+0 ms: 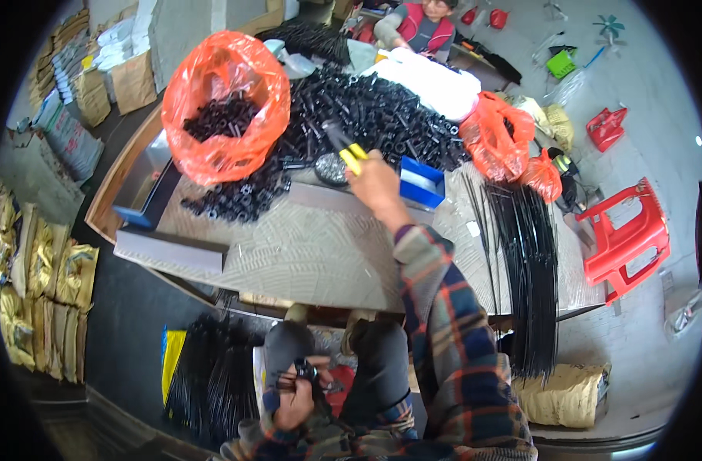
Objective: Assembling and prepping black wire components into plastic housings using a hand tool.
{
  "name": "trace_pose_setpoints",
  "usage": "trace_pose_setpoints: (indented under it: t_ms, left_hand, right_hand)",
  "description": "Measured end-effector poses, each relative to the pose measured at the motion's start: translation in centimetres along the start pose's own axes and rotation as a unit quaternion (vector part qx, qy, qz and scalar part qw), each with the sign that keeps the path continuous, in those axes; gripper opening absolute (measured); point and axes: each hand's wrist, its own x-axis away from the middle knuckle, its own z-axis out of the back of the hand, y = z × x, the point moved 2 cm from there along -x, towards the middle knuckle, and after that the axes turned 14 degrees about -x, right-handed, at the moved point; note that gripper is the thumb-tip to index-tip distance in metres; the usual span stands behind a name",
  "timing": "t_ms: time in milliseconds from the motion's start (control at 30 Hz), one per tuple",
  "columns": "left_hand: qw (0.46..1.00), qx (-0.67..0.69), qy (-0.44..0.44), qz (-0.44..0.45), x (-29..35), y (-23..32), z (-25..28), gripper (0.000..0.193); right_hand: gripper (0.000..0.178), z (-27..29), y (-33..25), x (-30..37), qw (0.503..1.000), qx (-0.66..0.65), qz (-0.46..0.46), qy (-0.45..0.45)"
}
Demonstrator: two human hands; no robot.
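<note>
My right hand point(375, 184) reaches out over the table point(312, 253) and grips pliers with yellow handles point(345, 150), whose jaws point into a big heap of small black parts point(366, 111). Down by my lap, my left hand point(296, 399) is closed around a small bunch of black parts point(309, 373). A round dark dish point(330, 169) lies just left of the pliers. A blue open box point(422, 182) stands right beside my right hand.
An orange bag point(226, 107) full of black parts sits at the table's left; smaller orange bags point(498, 134) lie at the right. Long black rods point(524, 261) hang over the right edge. A red plastic stool point(626, 238) stands right. Another person point(424, 27) sits opposite.
</note>
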Motion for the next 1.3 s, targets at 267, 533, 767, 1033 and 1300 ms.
trace_pose_setpoints:
  t_ms: [267, 533, 767, 1033, 1300]
  left_hand:
    - [1.000, 0.029, -0.008, -0.008, -1.5, -0.5, 1.2, 0.059]
    - [0.999, 0.045, 0.002, 0.017, -1.4, -0.9, 1.3, 0.056]
    - [0.998, 0.048, 0.042, 0.027, -0.7, 0.4, 1.6, 0.054]
    - [0.999, 0.047, 0.013, -0.023, -1.4, 4.2, 2.9, 0.069]
    - [0.993, 0.066, -0.075, -0.068, 1.6, 6.3, 2.1, 0.060]
  right_hand:
    - [0.020, -2.9, 0.6, -3.2, 0.994, 0.089, 0.057, -0.033]
    - [0.019, -2.7, 0.0, -3.2, 0.999, -0.011, 0.027, -0.045]
    - [0.018, -0.7, -1.0, -0.8, 0.974, -0.214, 0.072, 0.028]
    - [0.014, 6.0, -9.5, 19.5, 0.706, -0.686, -0.054, -0.168]
    - [0.017, 7.5, -12.2, 25.7, 0.649, -0.743, 0.000, -0.165]
